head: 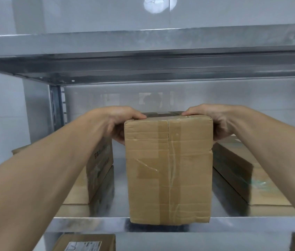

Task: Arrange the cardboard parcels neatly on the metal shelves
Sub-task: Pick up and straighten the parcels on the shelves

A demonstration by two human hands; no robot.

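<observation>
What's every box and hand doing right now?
Middle parcel: upright, taped shut, at the shelf's front edge, gripped on both sides.
Left hand: grips the middle parcel's left top corner.
Right hand: grips its right top corner.
Left parcel: on the shelf, closed.
Right parcel: lying flat on the shelf.
Labelled parcel: on the shelf below, closed.

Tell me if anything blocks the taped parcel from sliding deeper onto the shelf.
Nothing visible: the taped parcel is in the gap between the left parcel and right parcel, but hides the shelf behind it.

Arms outstretched, left hand (119,122) and right hand (219,122) grip the parcel (168,169), fingers probably curled behind.
</observation>
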